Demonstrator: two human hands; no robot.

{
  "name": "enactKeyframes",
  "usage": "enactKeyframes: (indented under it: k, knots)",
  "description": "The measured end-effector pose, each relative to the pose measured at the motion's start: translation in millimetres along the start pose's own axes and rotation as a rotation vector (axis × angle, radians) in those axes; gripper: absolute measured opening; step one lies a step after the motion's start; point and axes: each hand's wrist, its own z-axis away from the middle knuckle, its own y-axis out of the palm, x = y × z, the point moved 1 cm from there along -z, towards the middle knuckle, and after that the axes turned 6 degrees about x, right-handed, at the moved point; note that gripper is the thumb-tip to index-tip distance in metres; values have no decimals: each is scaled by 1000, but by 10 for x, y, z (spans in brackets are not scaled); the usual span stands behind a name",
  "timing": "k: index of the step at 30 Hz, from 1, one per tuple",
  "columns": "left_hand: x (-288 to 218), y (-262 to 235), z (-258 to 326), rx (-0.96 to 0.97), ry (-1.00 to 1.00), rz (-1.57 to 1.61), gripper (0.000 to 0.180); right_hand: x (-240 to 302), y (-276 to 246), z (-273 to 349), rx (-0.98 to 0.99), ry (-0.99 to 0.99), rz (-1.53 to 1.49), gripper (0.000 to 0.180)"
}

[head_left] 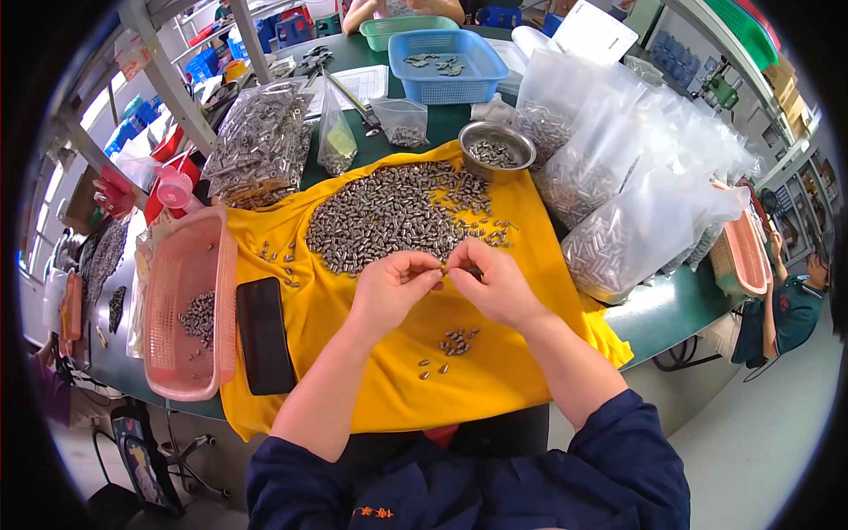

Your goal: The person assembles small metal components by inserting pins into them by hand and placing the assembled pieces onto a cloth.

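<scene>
My left hand (393, 287) and my right hand (495, 281) meet over a yellow cloth (353, 371), fingertips pinched together on a small metal part (444, 263) that is mostly hidden. Just beyond my fingers lies a wide heap of small silver metal cylinders (389, 212). A small cluster of the same cylinders (455, 340) lies on the cloth below my wrists. A steel bowl (496, 146) with some cylinders stands at the cloth's far edge.
A pink basket (185, 300) with a few parts and a black phone (263, 334) lie to my left. Clear bags of parts (636, 203) stack on the right. A blue basket (450, 66) and a green tray (402, 31) stand far back. Another person (786, 309) sits at right.
</scene>
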Motion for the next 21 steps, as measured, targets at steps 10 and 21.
enactKeyframes:
  k: [10, 21]
  knots:
    - [56, 16, -21, 17, -11, -47, 14, -12, 8, -7, 7, -48, 161, 8]
    - [40, 47, 46, -23, -15, -185, 13, -27, 107, 46, -106, -244, 417, 8]
